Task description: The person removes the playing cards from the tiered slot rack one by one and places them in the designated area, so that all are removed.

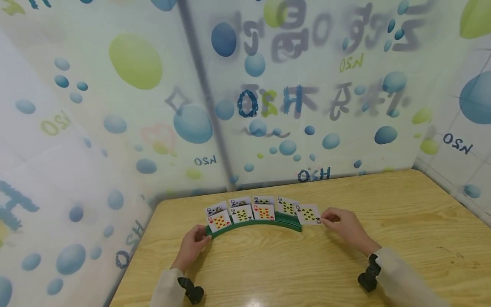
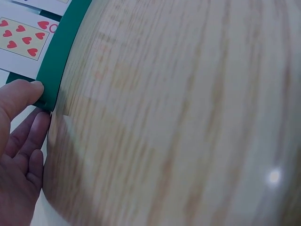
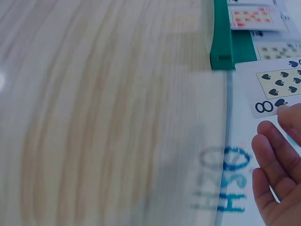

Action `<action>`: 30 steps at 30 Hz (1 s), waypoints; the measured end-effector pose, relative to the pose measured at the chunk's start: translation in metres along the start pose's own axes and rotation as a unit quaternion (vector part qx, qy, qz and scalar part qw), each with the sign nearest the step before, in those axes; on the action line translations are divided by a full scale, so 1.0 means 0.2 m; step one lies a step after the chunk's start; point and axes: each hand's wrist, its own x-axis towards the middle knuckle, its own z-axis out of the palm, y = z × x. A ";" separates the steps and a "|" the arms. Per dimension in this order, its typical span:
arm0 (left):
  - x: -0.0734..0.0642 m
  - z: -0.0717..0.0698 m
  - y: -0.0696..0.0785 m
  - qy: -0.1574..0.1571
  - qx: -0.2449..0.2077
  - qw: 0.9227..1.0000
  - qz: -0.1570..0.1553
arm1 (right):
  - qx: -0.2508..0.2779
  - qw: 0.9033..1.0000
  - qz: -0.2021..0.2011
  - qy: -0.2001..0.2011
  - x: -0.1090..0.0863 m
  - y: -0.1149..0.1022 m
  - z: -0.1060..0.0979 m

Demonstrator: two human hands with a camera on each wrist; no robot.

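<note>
Both grips pinch narrowly: left hand (image 1: 193, 244) an arched green rack (image 1: 287, 222), right hand (image 1: 348, 228) a rectangular card (image 1: 308, 214).

I could sweep a hand over the table (image 1: 276, 268) between my wrists, or beyond my right hand (image 1: 349, 228). The green rack (image 1: 285, 218) and its cards (image 1: 241, 213) block the middle, my left hand (image 1: 193, 245) the rack's left end; the wall (image 1: 268, 147) stands behind.
</note>
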 end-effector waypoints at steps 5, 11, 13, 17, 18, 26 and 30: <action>0.00 0.00 0.00 0.001 0.001 1.000 -0.004 | -0.005 1.000 0.002 0.003 -0.01 0.03 -0.07; -0.01 0.00 0.00 0.002 -0.010 1.000 0.013 | -0.004 1.000 0.019 -0.006 0.01 0.06 -0.13; -0.01 -0.01 0.00 0.002 -0.006 1.000 0.030 | -0.005 1.000 0.020 -0.009 0.02 0.07 -0.14; -0.01 0.00 0.00 0.002 -0.005 1.000 0.030 | -0.012 1.000 0.019 -0.016 0.06 0.09 -0.16; -0.01 0.00 0.00 0.001 -0.004 1.000 0.025 | -0.014 1.000 0.018 -0.018 0.07 0.10 -0.16; 0.00 0.00 0.00 0.002 0.006 1.000 -0.007 | -0.009 0.999 0.019 -0.033 0.16 0.17 -0.20; -0.01 0.00 0.01 0.002 0.001 1.000 -0.004 | 0.003 0.998 0.036 -0.043 0.21 0.19 -0.21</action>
